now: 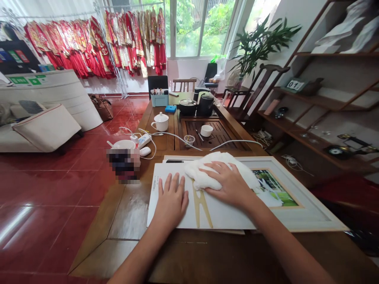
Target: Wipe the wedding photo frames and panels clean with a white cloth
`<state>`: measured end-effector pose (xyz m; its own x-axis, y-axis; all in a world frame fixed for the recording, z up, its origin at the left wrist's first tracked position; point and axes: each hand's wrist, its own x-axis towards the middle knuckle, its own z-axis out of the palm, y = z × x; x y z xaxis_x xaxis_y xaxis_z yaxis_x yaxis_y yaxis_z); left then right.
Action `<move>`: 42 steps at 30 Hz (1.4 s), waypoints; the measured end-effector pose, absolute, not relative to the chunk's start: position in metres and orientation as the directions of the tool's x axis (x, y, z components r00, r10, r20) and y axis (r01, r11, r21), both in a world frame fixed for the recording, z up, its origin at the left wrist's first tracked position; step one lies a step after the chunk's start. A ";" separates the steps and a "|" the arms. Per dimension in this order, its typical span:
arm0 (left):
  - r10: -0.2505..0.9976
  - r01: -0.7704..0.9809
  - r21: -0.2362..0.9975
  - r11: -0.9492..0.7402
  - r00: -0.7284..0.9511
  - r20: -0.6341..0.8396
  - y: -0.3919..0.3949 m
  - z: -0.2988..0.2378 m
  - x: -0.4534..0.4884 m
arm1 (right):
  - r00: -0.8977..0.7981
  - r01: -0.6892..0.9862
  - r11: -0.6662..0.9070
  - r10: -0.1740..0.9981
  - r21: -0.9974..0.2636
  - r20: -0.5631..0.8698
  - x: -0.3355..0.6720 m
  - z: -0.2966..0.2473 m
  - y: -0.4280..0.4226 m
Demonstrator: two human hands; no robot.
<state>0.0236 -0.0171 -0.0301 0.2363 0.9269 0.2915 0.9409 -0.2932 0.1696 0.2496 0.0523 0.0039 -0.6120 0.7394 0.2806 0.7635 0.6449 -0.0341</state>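
My left hand point(172, 201) lies flat with its fingers apart on a white board or flat box point(237, 217) that has small print at its left edge. My right hand point(226, 181) grips a bunched white towel point(227, 157), fingers curved over its top and thumb at the near side. The towel rests on the board and reaches toward the framed photo point(281, 187) on the right, covering part of it. Between my hands, a pale yellow A-shaped mark or piece point(203, 209) shows on the board, its upper end under the towel.
The wooden table point(127, 221) carries a lidded white cup point(161, 121), a power strip point(144, 141), and a white cable point(180, 138) running across it. Farther back are a tea tray point(192, 126), a small white bowl point(206, 130) and a black kettle point(205, 104). Shelves point(322, 102) stand at right.
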 end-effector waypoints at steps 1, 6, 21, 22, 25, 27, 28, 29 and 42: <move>0.929 0.942 0.170 -0.290 0.234 0.288 -0.017 -0.030 0.024 | -0.620 0.758 0.652 0.736 -0.034 0.273 0.250 0.004 0.049; 0.928 0.944 0.160 -0.287 0.233 0.290 -0.017 -0.031 0.024 | -0.662 0.724 0.689 0.708 -0.035 0.246 0.257 0.003 0.014; 0.929 0.936 0.174 -0.305 0.252 0.271 -0.017 -0.028 0.022 | -0.623 0.759 0.650 0.737 -0.023 0.262 0.260 -0.002 0.006; 0.928 0.936 0.176 -0.305 0.252 0.273 -0.017 -0.028 0.022 | -0.617 0.763 0.646 0.740 -0.026 0.269 0.258 -0.001 0.015; 0.924 0.934 0.170 -0.315 0.260 0.281 -0.017 -0.028 0.022 | -0.603 0.770 0.637 0.746 -0.038 0.283 0.253 0.001 0.037; 0.924 0.936 0.164 -0.312 0.259 0.282 -0.017 -0.029 0.022 | -0.593 0.773 0.633 0.749 -0.052 0.294 0.250 0.003 0.048; 0.925 0.938 0.162 -0.307 0.254 0.283 -0.017 -0.029 0.022 | -0.590 0.773 0.632 0.750 -0.059 0.298 0.250 0.003 0.051; 0.926 0.940 0.159 -0.300 0.247 0.285 -0.017 -0.030 0.023 | -0.591 0.770 0.634 0.749 -0.065 0.298 0.249 0.004 0.054; 0.911 0.907 0.112 -0.405 0.390 0.135 -0.008 -0.014 0.004 | -0.620 0.750 0.655 0.744 -0.090 0.251 0.255 0.004 0.057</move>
